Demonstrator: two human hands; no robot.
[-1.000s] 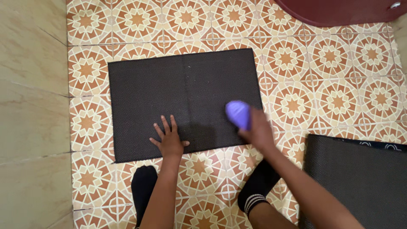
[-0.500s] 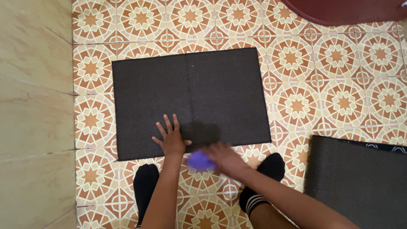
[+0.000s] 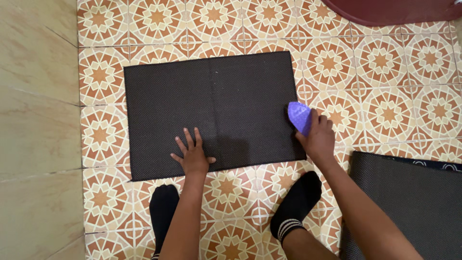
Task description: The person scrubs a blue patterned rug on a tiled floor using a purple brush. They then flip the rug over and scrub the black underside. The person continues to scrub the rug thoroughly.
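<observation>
A dark brown rectangular mat (image 3: 211, 96) lies flat on the patterned floor tiles. My left hand (image 3: 193, 156) presses on its near edge, palm down, fingers spread. My right hand (image 3: 317, 137) sits at the mat's right edge and grips a purple scrubbing pad (image 3: 300, 116), which pokes out above the fingers, right at the mat's edge. Both my feet in black socks (image 3: 297, 204) stand on the tiles just below the mat.
A second dark mat (image 3: 414, 202) lies at the lower right, partly under my right arm. A dark red rounded object (image 3: 390, 12) sits at the top right. A beige tiled wall (image 3: 33, 120) runs along the left side.
My right hand with the purple pad swept from the mat's right side down to its near edge, then back up to the right edge. My left hand stayed pressed on the mat.
</observation>
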